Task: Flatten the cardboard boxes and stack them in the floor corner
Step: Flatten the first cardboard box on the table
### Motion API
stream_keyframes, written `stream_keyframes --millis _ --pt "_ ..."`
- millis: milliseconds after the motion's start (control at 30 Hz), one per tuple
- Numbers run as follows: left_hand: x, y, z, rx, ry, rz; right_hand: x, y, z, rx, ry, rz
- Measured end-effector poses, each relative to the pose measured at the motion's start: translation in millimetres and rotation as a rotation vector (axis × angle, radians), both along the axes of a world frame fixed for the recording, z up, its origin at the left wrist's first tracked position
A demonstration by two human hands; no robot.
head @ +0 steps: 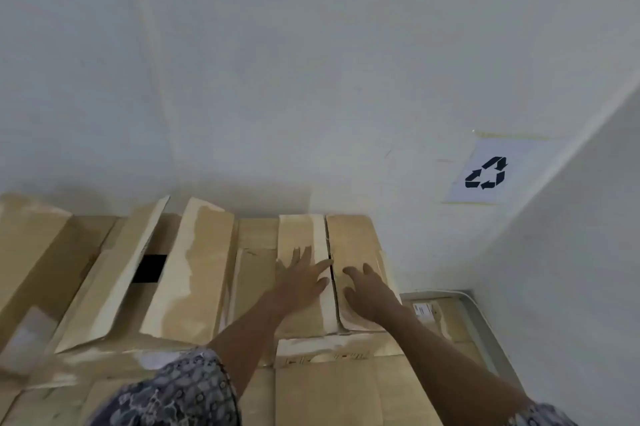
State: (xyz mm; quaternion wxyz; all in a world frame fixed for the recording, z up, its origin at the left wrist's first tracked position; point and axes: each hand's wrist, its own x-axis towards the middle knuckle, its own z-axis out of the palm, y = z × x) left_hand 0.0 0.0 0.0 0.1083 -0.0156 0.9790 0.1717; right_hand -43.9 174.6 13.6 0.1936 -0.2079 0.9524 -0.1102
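Fingers (320, 266) of left hand (301, 283) lay spread, flat on cardboard box (353, 235) flap; right hand (370, 292) fingers apart, slightly bent, on neighbouring flap. Cardboard judged light, stiff; grip at flap edges.

Only a small bit of the floor (484, 339) shows, low on the right, where the two walls (571, 252) meet. A flat piece of cardboard (450, 325) lies on it, with a small white label (423, 309) on top. The tall boxes (349, 238) beside it hide the rest of the floor
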Motion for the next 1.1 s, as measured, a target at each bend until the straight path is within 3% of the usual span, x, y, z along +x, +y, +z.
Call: stream_keyframes --millis 233,633,767,833,967,1100 --pt "-28 0 -4 0.016 -0.120 0.007 -45 -6 -19 0.041 0.086 0.010" --pt "-39 -31 44 0.181 0.140 -0.054 -68 -30 -35 0.019 0.080 0.025" --pt "-42 -45 65 0.105 0.088 0.026 -78 -3 -1 -0.449 -0.068 -0.073" --pt "-46 -54 70 0.041 0.047 0.119 -85 22 22 -0.608 -0.033 -0.060" --pt "-43 -56 73 -0.195 -0.074 0.333 -111 71 52 -0.656 -0.013 -0.044" --pt "-35 -45 55 -0.565 -0.077 0.374 -141 95 32 -0.469 0.077 -0.138"
